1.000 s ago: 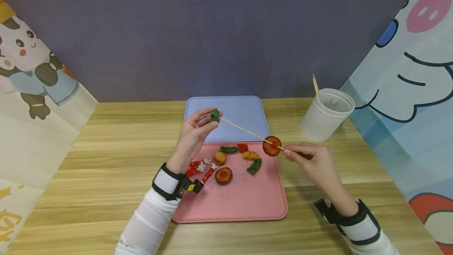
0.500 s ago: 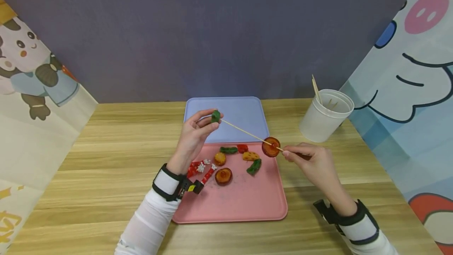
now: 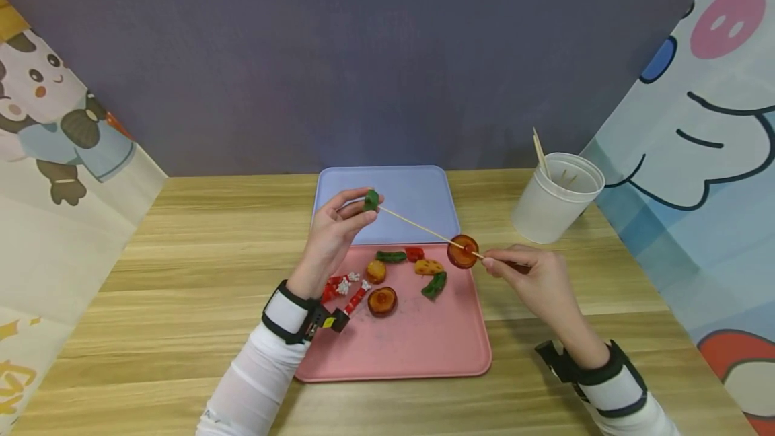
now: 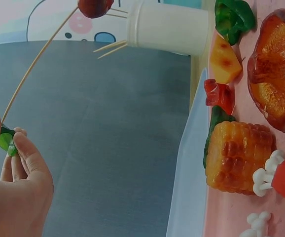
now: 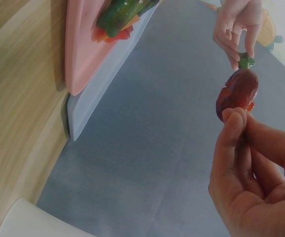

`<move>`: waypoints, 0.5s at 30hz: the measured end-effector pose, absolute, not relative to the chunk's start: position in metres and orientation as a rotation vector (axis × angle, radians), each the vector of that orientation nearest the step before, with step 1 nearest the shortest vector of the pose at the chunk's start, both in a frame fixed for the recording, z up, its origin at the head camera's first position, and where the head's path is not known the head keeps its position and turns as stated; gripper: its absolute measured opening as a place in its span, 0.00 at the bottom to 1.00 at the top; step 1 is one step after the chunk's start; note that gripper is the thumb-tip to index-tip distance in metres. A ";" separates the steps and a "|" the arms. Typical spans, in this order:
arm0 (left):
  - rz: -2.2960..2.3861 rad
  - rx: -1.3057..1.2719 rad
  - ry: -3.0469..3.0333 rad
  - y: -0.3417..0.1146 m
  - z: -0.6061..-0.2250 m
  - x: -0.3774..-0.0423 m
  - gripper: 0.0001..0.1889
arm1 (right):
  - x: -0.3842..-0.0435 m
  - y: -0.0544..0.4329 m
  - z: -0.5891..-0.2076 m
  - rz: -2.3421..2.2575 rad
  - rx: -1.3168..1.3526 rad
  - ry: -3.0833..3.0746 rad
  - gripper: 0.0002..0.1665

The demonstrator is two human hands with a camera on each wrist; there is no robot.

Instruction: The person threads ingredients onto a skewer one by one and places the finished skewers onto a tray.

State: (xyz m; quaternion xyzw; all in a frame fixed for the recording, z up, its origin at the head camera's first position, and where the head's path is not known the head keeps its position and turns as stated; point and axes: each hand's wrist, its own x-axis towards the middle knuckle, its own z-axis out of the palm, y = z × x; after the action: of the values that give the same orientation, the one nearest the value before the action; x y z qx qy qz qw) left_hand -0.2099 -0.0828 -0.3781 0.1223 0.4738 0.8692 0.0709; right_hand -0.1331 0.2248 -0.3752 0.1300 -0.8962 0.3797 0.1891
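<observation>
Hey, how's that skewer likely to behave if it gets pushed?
The skewer probably flexes under a hard push, being long and very thin. Its balance likely sits near the right grip, since the mushroom is threaded at that end.

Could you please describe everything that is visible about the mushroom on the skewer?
The mushroom is round, with a glossy, dark red-brown cap, an orange underside and a short central stem; it looks like plastic. The thin, wooden-looking skewer runs through it, near the end that the right hand pinches. It is held up in the air, tilted, its underside facing the head camera, where it overlaps the far right corner of the pink tray.
</observation>
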 end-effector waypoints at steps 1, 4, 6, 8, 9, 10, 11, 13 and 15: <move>2.613 0.366 1.427 -0.083 -0.378 -0.210 0.17 | -0.133 0.225 -0.375 1.065 0.370 -2.519 0.05; 2.614 0.350 1.442 -0.082 -0.378 -0.210 0.18 | -0.133 0.225 -0.376 1.062 0.374 -2.520 0.05; 2.613 0.328 1.453 -0.082 -0.379 -0.210 0.18 | -0.134 0.225 -0.376 1.063 0.368 -2.526 0.05; 2.609 0.304 1.459 -0.081 -0.379 -0.210 0.17 | -0.134 0.225 -0.376 1.067 0.361 -2.530 0.05; 2.608 0.289 1.461 -0.081 -0.379 -0.210 0.17 | -0.134 0.225 -0.376 1.066 0.360 -2.530 0.05; 2.605 0.278 1.466 -0.080 -0.379 -0.211 0.17 | -0.134 0.225 -0.377 1.062 0.360 -2.530 0.05; 2.600 0.265 1.474 -0.080 -0.379 -0.211 0.16 | -0.134 0.225 -0.377 1.059 0.360 -2.528 0.05; 2.590 0.237 1.500 -0.080 -0.380 -0.211 0.16 | -0.134 0.226 -0.377 1.054 0.365 -2.520 0.05; 2.579 0.210 1.532 -0.079 -0.380 -0.210 0.15 | -0.134 0.226 -0.378 1.044 0.371 -2.513 0.05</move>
State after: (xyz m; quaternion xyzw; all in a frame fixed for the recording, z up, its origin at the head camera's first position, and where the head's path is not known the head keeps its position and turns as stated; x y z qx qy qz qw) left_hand -0.2101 -0.0792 -0.3800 0.0697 0.5083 0.8557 0.0672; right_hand -0.1340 0.2256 -0.3779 0.1325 -0.8972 0.3727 0.1964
